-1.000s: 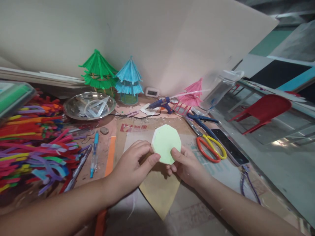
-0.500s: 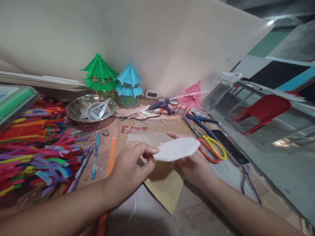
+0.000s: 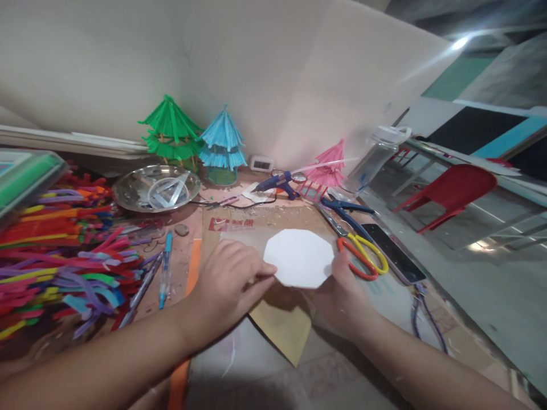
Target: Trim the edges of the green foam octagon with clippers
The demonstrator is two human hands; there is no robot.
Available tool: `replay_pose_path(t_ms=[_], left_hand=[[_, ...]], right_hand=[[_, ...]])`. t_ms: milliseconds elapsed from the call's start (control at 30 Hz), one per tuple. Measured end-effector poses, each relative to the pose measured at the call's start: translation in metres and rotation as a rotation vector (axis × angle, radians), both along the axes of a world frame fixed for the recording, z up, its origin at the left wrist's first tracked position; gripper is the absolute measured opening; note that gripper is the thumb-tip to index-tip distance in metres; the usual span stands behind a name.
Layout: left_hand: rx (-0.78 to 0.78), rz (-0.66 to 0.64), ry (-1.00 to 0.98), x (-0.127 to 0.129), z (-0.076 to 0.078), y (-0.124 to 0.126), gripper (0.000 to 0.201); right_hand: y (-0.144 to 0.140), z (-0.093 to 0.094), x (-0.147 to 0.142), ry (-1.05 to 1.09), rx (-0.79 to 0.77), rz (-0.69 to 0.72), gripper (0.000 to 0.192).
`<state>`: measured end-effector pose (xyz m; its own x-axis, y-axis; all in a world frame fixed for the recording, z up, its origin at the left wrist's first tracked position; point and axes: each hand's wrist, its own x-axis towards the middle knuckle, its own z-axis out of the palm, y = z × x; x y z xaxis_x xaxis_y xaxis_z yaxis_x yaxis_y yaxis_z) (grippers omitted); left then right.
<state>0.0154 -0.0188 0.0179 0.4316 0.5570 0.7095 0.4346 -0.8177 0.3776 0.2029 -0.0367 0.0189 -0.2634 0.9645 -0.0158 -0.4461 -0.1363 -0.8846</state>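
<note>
A white many-sided piece of card [image 3: 299,259] is held up between my two hands, its face turned toward me. My left hand [image 3: 233,279] pinches its left edge between thumb and fingers. On the opposite side, my right hand [image 3: 346,293] grips it with the thumb at the edge and the other fingers hidden beneath. Below the card, a yellowish sheet [image 3: 284,330] lies on the work surface, partly covered. Scissors [image 3: 363,253] with red and yellow handles rest just beyond my right hand.
Pipe cleaners [image 3: 77,262] heap up at left near pens [image 3: 165,270] and a metal bowl [image 3: 156,191]. Behind stand green [image 3: 171,134], blue [image 3: 223,145] and pink [image 3: 327,165] pagoda-like models, with a glue gun [image 3: 280,183]. A phone [image 3: 393,250] and a clear bottle [image 3: 374,156] are at right.
The white card has tilted from nearly edge-on to facing me and shifted slightly left. My right thumb now shows at its right edge. My left hand keeps its pinch.
</note>
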Motion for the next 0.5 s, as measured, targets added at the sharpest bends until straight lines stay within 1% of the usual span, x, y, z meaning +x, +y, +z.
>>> replay_pose_path(t_ms=[67, 100, 167, 233, 300, 367, 400, 500], left_hand=[[-0.189, 0.070, -0.146, 0.002, 0.000, 0.000, 0.003], [-0.306, 0.107, -0.212, 0.003, -0.001, -0.001, 0.005], [-0.542, 0.151, -0.309, 0.007, -0.001, -0.002, 0.012], [-0.737, 0.130, -0.381, 0.013, -0.001, -0.004, 0.018], [-0.889, 0.058, -0.434, 0.017, -0.001, -0.007, 0.022], [-0.992, -0.011, -0.458, 0.020, -0.001, -0.010, 0.025], [-1.018, -0.033, -0.460, 0.021, -0.001, -0.011, 0.026], [-1.019, -0.071, -0.435, 0.021, -0.001, -0.013, 0.027]], right_hand=[[0.007, -0.002, 0.005, -0.075, 0.115, -0.023, 0.074], [0.009, -0.003, 0.006, -0.136, 0.146, -0.051, 0.073], [0.013, -0.007, 0.008, -0.281, 0.137, -0.115, 0.057], [0.012, -0.011, 0.006, -0.376, 0.085, -0.151, 0.041], [0.007, -0.014, 0.003, -0.376, 0.067, -0.171, 0.040], [-0.001, -0.015, -0.001, -0.342, 0.096, -0.208, 0.042], [-0.005, -0.015, -0.003, -0.327, 0.125, -0.229, 0.043], [-0.015, -0.012, -0.008, -0.325, 0.249, -0.216, 0.043]])
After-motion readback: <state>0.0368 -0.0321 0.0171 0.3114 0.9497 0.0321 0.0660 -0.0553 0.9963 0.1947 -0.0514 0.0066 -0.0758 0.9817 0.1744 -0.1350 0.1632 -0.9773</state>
